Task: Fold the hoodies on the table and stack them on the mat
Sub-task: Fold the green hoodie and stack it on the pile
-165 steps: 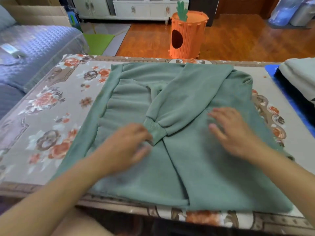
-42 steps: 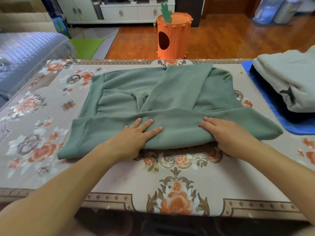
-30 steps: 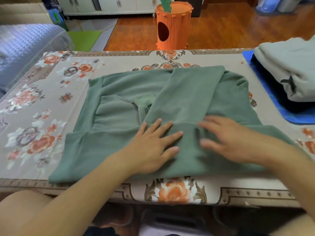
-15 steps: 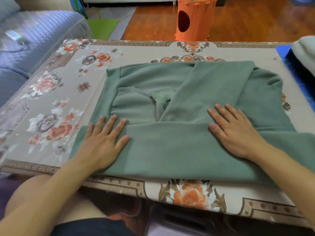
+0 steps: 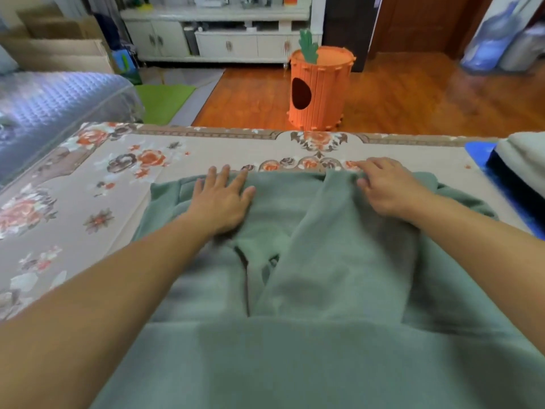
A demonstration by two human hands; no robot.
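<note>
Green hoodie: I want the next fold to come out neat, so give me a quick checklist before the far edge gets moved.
1. Left hand flat on the green hoodie near the far edge: ok.
2. Right hand gripping the far edge: cannot tell, fingers curled there, blurred.
3. Near hem folded up: ok.
4. Sleeves tucked in: ok.
5. Room on the blue mat: cannot tell, mostly out of view under the folded stack.

SUPPORT: surface [image 5: 73, 208], covered by beige cloth with orange and grey floral print | ITEM 1: green hoodie [image 5: 324, 335], partly folded, flat on surface, spanning centre to near edge | ITEM 2: blue mat [image 5: 479, 150], far-right corner of surface | ITEM 3: pale folded garments [image 5: 525, 154], stacked on mat
</note>
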